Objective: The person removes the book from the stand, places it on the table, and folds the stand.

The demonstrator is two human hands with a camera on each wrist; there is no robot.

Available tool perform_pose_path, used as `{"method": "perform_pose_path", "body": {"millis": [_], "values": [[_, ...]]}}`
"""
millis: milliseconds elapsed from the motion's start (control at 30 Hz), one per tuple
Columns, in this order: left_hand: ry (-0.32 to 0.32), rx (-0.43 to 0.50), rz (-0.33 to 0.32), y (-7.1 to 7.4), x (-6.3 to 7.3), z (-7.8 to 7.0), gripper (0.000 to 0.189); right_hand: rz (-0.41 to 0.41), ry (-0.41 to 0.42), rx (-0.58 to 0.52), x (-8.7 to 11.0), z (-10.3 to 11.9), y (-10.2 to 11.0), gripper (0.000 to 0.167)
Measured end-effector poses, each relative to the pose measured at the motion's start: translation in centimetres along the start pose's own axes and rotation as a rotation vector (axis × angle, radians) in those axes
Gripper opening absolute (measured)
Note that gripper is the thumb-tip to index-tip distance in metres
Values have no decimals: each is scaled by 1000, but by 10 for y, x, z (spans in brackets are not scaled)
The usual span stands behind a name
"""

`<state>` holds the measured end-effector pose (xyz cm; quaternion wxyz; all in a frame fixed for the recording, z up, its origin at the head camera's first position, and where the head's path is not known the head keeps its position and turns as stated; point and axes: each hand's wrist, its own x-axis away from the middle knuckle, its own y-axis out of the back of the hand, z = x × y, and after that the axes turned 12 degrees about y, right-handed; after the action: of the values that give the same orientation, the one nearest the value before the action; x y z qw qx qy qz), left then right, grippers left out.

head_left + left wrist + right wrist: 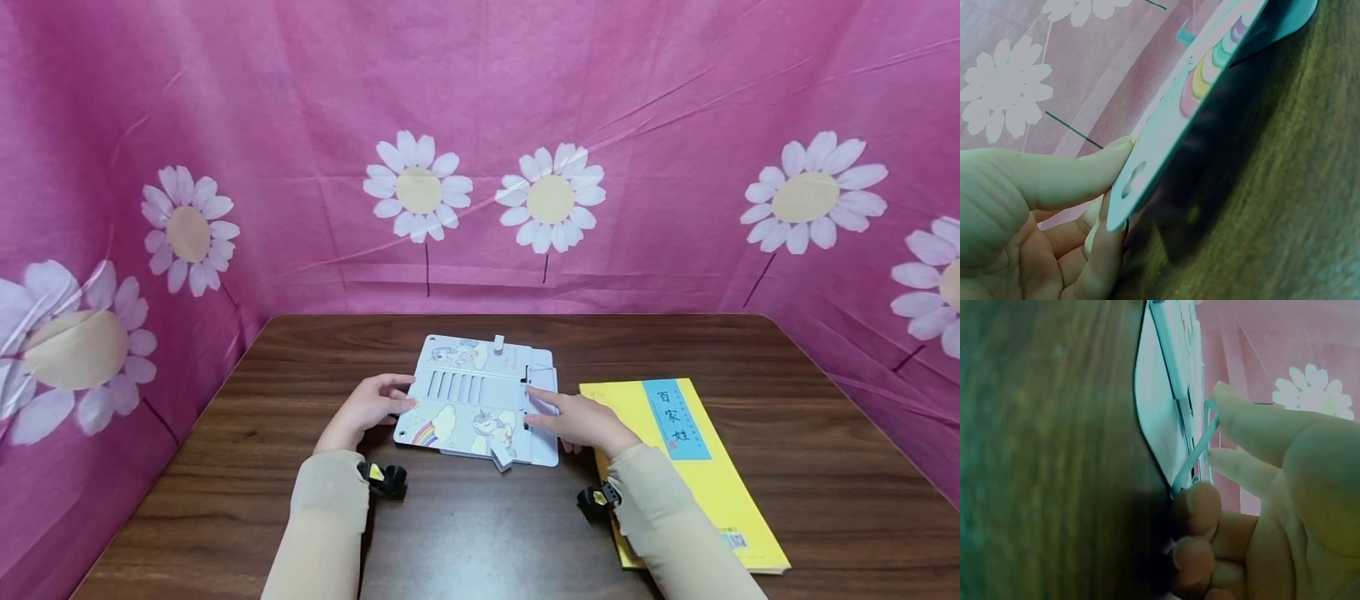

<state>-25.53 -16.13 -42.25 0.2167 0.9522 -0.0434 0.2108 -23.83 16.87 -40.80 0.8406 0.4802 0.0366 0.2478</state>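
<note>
A white folding book stand (pixel 465 392) with unicorns, clouds and a rainbow printed on it lies on the table in the head view. My left hand (pixel 372 406) pinches its left edge, thumb on top and fingers beneath; in the left wrist view that corner (pixel 1138 181) is tilted up off the wood. At the stand's right side my right hand (pixel 581 419) holds a thin bent support loop (pixel 1197 450) between thumb and fingers. Two small white page clips (pixel 501 455) sit on the stand's near and far edges. The stand's underside is mostly hidden.
A yellow book (pixel 720 492) with a blue title panel lies on the right, partly under my right forearm. The brown wooden table (pixel 247 500) reaches back to a pink curtain (pixel 480 75) printed with white daisies. Both wrists wear black camera mounts (pixel 386 480).
</note>
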Motion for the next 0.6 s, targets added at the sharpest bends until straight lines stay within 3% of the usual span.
{"method": "perform_pose_path", "body": {"millis": [600], "values": [[14,-8,0,0,1,-1,46,20,-22,-20,1,2,0,61]]}}
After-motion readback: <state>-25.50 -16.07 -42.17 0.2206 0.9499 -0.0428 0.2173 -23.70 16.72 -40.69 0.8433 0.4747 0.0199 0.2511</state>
